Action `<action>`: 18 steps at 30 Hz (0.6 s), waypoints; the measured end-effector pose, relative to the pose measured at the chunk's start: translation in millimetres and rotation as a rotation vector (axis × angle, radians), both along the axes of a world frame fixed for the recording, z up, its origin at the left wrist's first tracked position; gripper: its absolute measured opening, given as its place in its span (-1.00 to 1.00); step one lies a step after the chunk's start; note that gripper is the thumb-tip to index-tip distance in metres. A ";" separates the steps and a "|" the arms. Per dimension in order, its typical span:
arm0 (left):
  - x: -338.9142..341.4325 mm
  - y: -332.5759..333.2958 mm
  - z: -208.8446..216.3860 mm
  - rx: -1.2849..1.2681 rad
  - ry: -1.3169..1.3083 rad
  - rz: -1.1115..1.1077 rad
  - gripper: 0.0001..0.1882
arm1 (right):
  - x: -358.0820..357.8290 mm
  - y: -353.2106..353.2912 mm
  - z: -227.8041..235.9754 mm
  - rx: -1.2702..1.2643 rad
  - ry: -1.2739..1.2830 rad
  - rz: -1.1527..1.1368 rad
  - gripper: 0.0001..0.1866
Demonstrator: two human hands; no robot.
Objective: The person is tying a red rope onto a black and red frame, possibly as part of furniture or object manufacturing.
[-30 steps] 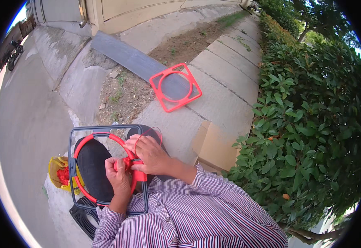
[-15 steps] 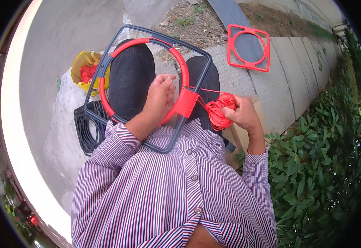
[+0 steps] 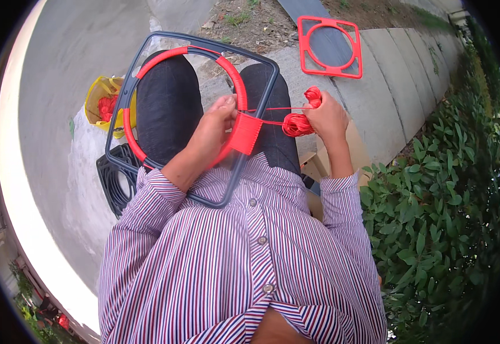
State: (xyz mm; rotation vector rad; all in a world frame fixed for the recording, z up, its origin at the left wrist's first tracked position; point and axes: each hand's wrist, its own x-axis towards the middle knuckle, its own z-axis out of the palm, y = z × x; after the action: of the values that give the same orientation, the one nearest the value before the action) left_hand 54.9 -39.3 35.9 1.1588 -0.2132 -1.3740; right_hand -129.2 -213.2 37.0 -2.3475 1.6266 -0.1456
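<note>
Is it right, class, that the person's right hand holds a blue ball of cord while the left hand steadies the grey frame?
Not quite: the head view shows the ball of cord in the right hand is red. The left hand does steady the grey frame.

Grey square frame (image 3: 259, 117): rounded corners, thin plastic, lying tilted across the seated person's lap. Inside it sits a round ring (image 3: 175, 54), wrapped in red cord along most of its arc; a wider, tightly wound red patch joins ring and frame at the right edge.

Red cord (image 3: 273, 109): two taut strands run from that patch rightward, well clear of the lap.

Cord bundle (image 3: 295, 124): loose red coil at the strands' far end, beside the right knee.
</note>
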 end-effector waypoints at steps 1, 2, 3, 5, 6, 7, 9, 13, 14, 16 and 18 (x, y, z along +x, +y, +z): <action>-2.0 -4.4 4.3 -0.010 0.001 -0.011 -0.60 | -18.0 -14.8 -20.7 0.307 -0.428 0.005 -0.70; -1.1 -2.2 4.6 -0.062 0.081 -0.002 -0.57 | -23.0 -16.8 -24.4 0.312 -0.430 0.030 -0.70; -0.2 1.2 3.9 -0.112 0.166 0.000 -0.53 | -33.6 -6.8 -25.5 0.651 -0.769 0.083 -0.72; 5.1 1.5 -0.6 -0.119 0.238 -0.032 -0.51 | -57.4 4.8 -30.2 1.157 -1.253 0.253 -0.66; 7.5 1.5 -1.8 -0.128 0.314 -0.076 -0.49 | -68.9 8.0 -34.9 1.171 -1.246 0.257 -0.66; 9.3 0.6 -2.5 -0.124 0.316 -0.062 -0.49 | -79.7 10.6 -40.8 1.203 -1.459 0.207 -0.65; 10.3 -0.4 -1.7 -0.189 0.404 -0.081 -0.46 | -94.9 9.8 -43.4 1.090 -1.811 0.025 -0.62; 13.5 -0.4 0.7 -0.211 0.424 -0.117 -0.47 | -174.6 -40.7 -66.1 0.784 -2.252 -0.396 -0.59; 15.0 0.9 -0.2 -0.204 0.403 -0.104 -0.48 | -177.6 -44.5 -53.5 0.592 -2.272 -0.636 -0.60; 15.6 2.5 -1.3 -0.199 0.387 -0.091 -0.48 | -179.8 -44.9 -43.7 0.387 -2.261 -0.866 -0.61; 13.3 2.3 -1.1 -0.187 0.381 -0.092 -0.47 | -183.3 -40.5 -42.6 0.411 -2.137 -0.897 -0.63</action>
State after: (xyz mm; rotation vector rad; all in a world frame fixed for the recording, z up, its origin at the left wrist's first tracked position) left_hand 68.2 -37.0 34.9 0.7238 -0.1188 -1.5910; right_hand -312.6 -253.7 -5.7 -0.1120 0.8955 -1.5042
